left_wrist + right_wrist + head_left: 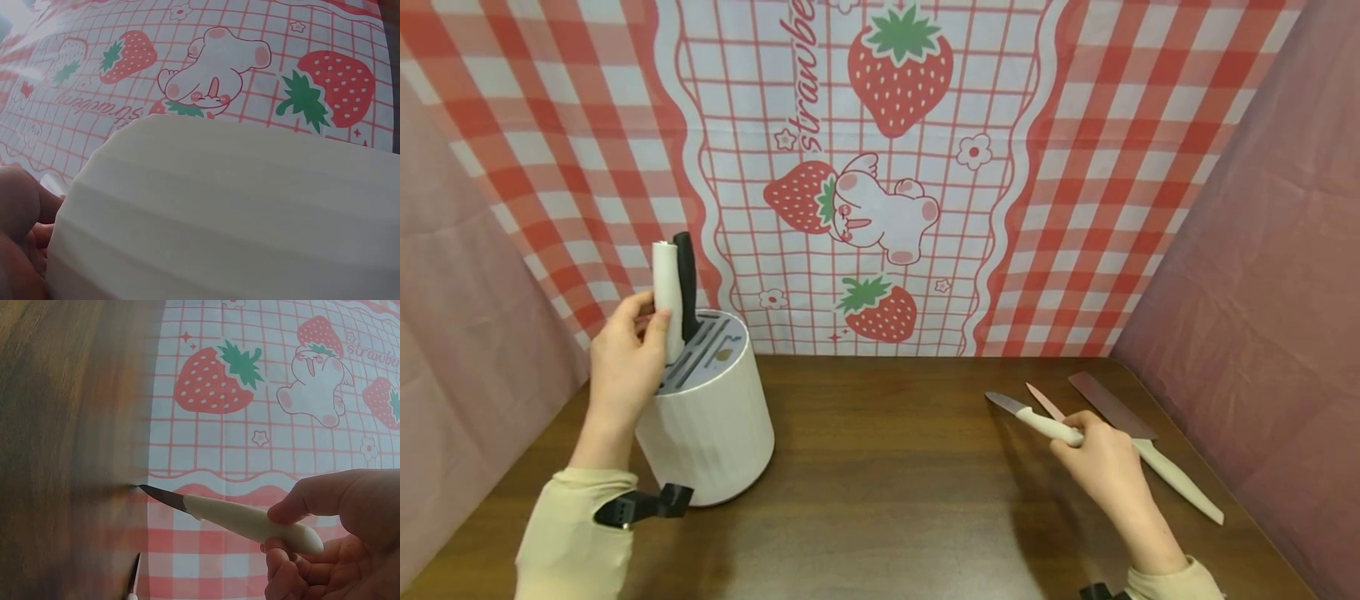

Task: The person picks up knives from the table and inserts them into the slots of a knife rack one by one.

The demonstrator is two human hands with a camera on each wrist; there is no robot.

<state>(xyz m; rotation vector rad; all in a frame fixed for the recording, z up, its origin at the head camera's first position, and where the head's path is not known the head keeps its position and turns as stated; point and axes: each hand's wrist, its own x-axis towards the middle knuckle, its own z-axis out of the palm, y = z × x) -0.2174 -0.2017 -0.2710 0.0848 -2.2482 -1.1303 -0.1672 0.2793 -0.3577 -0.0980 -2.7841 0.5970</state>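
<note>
At the left, my left hand point(617, 362) grips the white handle of a knife point(667, 283) standing upright in the slotted top of a round white knife block point(718, 433); its blade is hidden. The block's ribbed wall point(237, 212) fills much of the left wrist view. A black-handled knife point(687, 279) stands just beside the white one. Over the table's right side, my right hand point(1105, 462) pinches the cream handle of a small paring knife point(1048, 427), its blade pointing left and away. In the right wrist view, thumb and fingers close round the handle's rear end.
A cleaver point(1180, 483) with a cream handle lies right of my right hand. Another small knife point(1043, 400) lies behind that hand, its handle mostly hidden. The wooden table point(880, 467) ends at a strawberry-print cloth point(880, 317); pink cloths point(1240, 250) hang at both sides.
</note>
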